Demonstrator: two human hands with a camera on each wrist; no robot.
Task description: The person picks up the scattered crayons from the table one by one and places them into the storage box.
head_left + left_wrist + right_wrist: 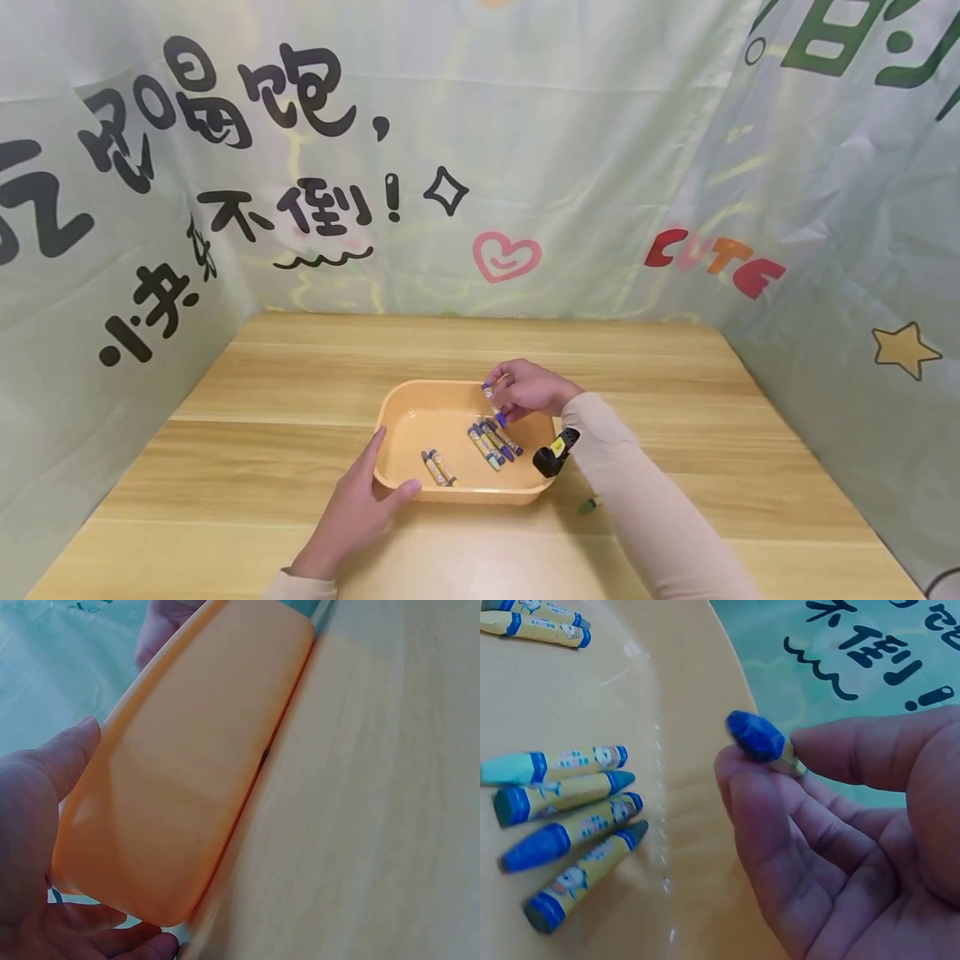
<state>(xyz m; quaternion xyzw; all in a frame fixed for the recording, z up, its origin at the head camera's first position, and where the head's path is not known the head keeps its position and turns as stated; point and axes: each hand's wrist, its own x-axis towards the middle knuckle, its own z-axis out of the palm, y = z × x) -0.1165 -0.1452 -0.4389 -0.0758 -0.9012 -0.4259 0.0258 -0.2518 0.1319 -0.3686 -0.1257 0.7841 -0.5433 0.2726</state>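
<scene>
An orange plastic tray [438, 423] sits on the table. My left hand [354, 507] holds its near left corner, thumb on the front rim and fingers around the left side. Over the tray's far right part, my right hand [531, 388] pinches a blue crayon [756, 736] between thumb and fingers, its blue tip sticking out. Below it on the tray floor lies a row of several crayons [574, 806], among them light green, dark blue and dark tips. Two more crayons [438, 468] lie side by side near the tray's front left.
A green crayon [589, 505] lies on the wooden table [300, 375] right of the tray, partly hidden by my right sleeve [652, 500]. A black wrist camera [555, 454] hangs by the tray's right rim. Printed cloth [585, 150] encloses the table's back and sides.
</scene>
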